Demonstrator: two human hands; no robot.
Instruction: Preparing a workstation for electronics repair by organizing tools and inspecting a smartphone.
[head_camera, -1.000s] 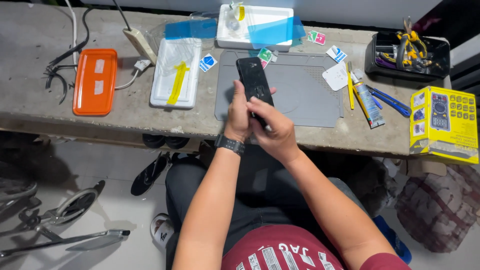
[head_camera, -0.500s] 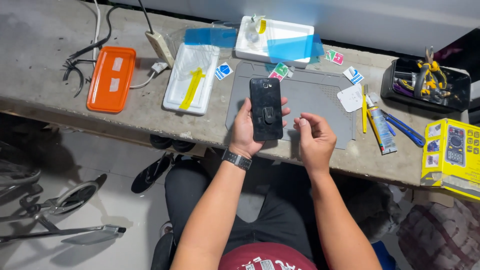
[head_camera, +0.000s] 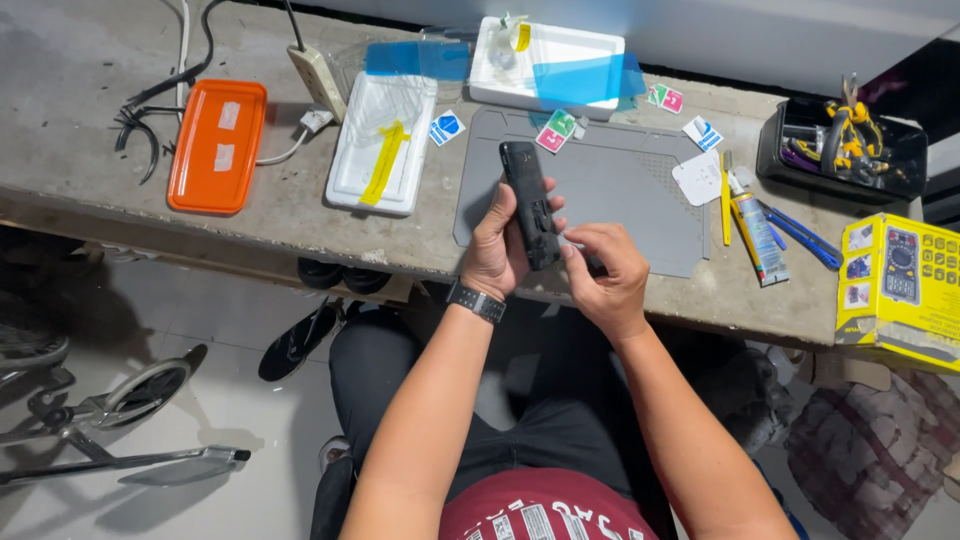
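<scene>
My left hand (head_camera: 500, 243), with a black watch on its wrist, grips a black phone (head_camera: 527, 200) tilted on edge over the near edge of the grey work mat (head_camera: 640, 190). My right hand (head_camera: 607, 270) is right beside the phone's lower end, fingertips pinched together at a small clear piece; what the piece is I cannot make out. Both hands hover over the front edge of the concrete bench (head_camera: 90, 110).
On the bench lie an orange tray (head_camera: 216, 146), a white tray with yellow tape (head_camera: 383, 143), a white box with blue film (head_camera: 550, 66), small packets, a glue tube (head_camera: 756, 228), a black tool tray (head_camera: 840, 150) and a yellow box (head_camera: 900, 290). Sandals and a wheeled frame are on the floor.
The phone has turned from flat, facing me, to tilted on its edge. My right hand, which had pulled away from the phone, has closed into a pinch next to its lower end.
</scene>
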